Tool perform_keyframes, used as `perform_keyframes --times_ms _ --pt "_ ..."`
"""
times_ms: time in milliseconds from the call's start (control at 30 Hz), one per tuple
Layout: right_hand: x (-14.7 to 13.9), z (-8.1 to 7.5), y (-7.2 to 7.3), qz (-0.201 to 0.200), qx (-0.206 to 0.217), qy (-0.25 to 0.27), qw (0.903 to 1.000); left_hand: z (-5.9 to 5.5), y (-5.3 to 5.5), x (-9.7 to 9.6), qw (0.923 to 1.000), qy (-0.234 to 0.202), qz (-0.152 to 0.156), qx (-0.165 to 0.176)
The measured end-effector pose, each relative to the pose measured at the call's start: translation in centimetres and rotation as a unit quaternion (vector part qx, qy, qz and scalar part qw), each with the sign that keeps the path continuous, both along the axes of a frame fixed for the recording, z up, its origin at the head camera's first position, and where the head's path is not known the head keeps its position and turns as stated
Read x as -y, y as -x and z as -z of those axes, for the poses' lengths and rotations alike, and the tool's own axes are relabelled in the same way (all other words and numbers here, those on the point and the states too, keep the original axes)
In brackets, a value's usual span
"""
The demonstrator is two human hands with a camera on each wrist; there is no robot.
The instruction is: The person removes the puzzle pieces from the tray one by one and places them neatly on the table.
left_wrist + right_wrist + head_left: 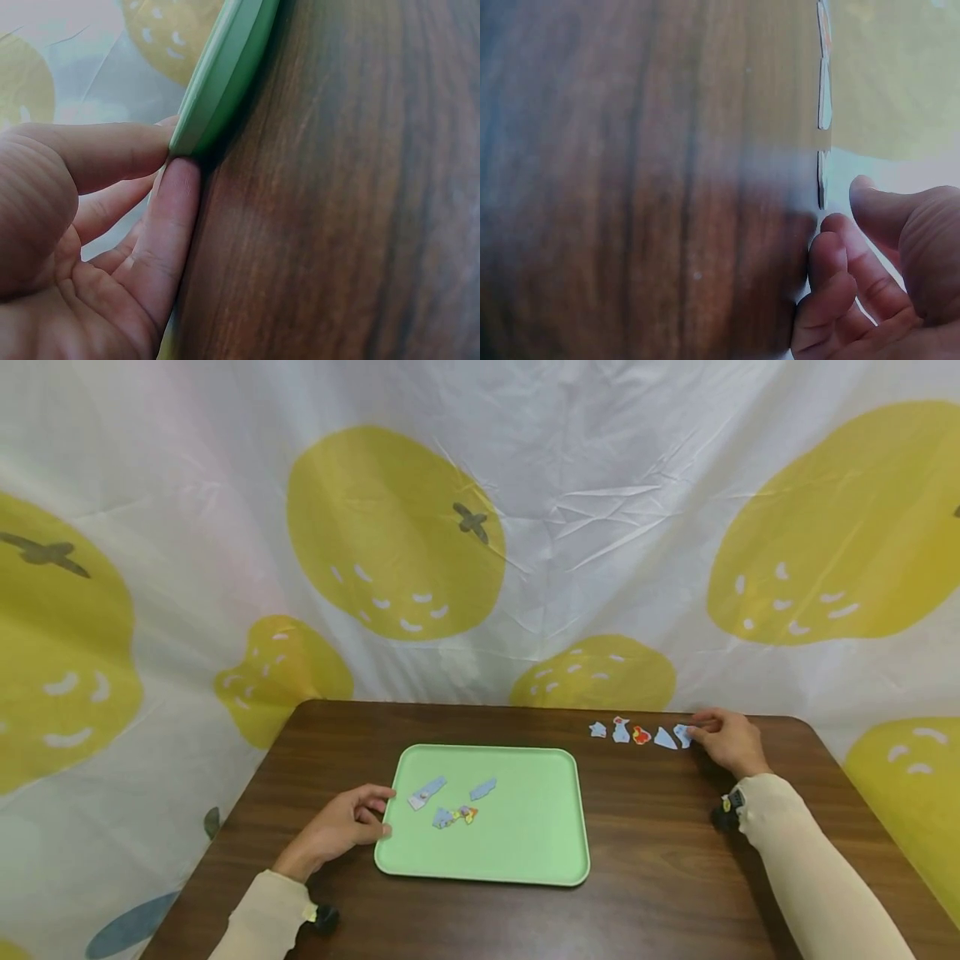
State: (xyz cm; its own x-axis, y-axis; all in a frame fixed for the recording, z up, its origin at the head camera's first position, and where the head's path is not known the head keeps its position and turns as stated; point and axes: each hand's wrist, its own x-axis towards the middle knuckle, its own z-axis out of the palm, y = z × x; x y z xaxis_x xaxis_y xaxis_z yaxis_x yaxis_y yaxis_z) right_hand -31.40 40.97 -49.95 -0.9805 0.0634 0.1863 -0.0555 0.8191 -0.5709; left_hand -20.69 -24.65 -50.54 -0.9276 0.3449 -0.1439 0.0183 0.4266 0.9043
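Observation:
My left hand (341,824) holds the left rim of a light green tray (517,852), thumb and fingers at its edge; in the left wrist view one finger (176,195) lies low beside the table. Flat, irregular printed pieces lie on the tray: a long grey-blue one (427,792), a smaller blue one (483,789) and a blue, yellow and orange group (456,816). At the far right my right hand (729,741) is beside the end blue piece (682,735) of a row. Its fingers are loosely bent, and the right wrist view shows that piece (823,180) just beyond the fingertips.
Left of the right hand, the row continues along the far table edge with a pale blue piece (664,738), a red-yellow one (641,735) and others. The brown wooden table (652,860) backs onto a white curtain with yellow fruit prints (397,535).

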Motion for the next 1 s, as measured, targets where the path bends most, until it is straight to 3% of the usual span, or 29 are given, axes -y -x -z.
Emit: perform_keyframes --times_ms 400,1000 --pt "1.1 -0.2 -0.3 -0.002 -0.03 0.012 0.9995 -0.1 -0.2 0.0 1.0 0.003 0.002 -0.003" --pt "6.1 -1.2 -0.9 -0.034 -0.052 0.033 0.9975 -0.2 -0.1 0.0 0.9999 0.004 0.008 -0.007"
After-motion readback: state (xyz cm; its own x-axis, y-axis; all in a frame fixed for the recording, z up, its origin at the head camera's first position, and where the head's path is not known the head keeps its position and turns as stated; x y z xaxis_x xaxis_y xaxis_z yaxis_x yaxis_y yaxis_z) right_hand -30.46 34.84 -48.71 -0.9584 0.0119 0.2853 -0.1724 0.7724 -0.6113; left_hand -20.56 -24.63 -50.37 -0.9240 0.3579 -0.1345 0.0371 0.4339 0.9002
